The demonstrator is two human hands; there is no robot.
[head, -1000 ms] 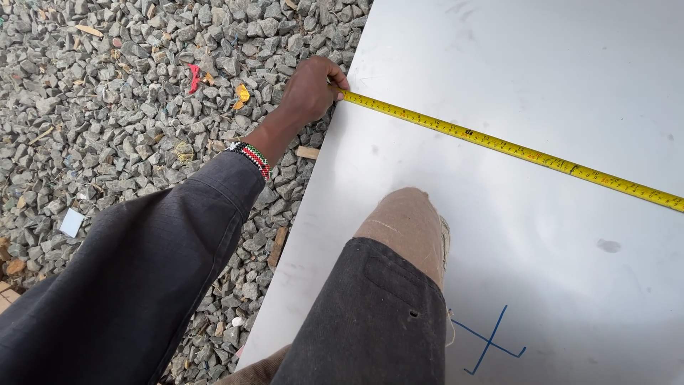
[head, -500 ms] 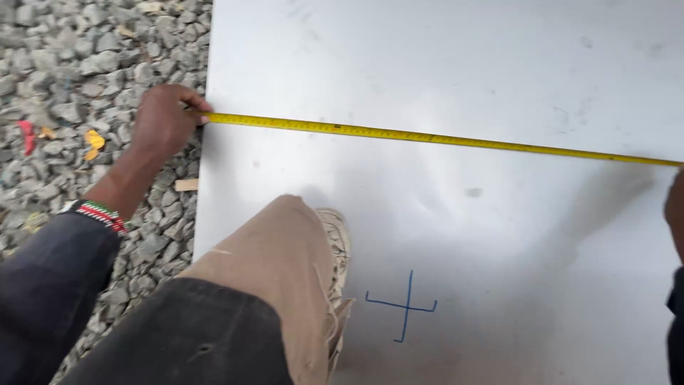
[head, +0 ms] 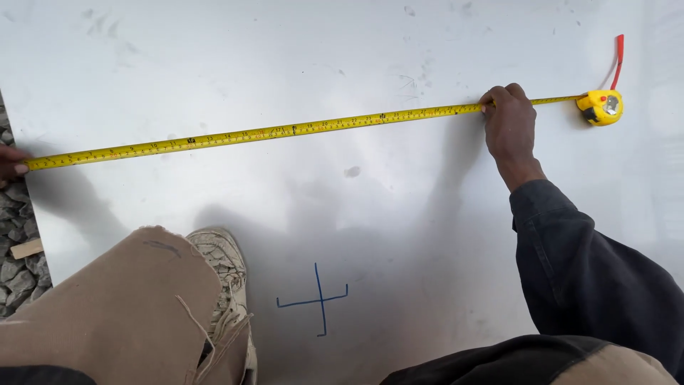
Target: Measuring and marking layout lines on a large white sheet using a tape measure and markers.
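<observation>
- The yellow tape measure blade [head: 285,131] lies stretched flat across the pale metal sheet [head: 399,50], running from the sheet's left edge to the yellow case [head: 600,107] at the far right.
- The right hand [head: 509,125] presses the blade down near the case, fingers curled onto it.
- The left hand [head: 11,162] is mostly out of frame; its fingertips pin the blade's end at the sheet edge.
- Looks like a measuring step; a mark along the blade would need it kept taut.
- A blue cross mark [head: 317,301] sits nearer, beside the worn shoe [head: 224,267]; gravel [head: 13,274] shows at left.
</observation>
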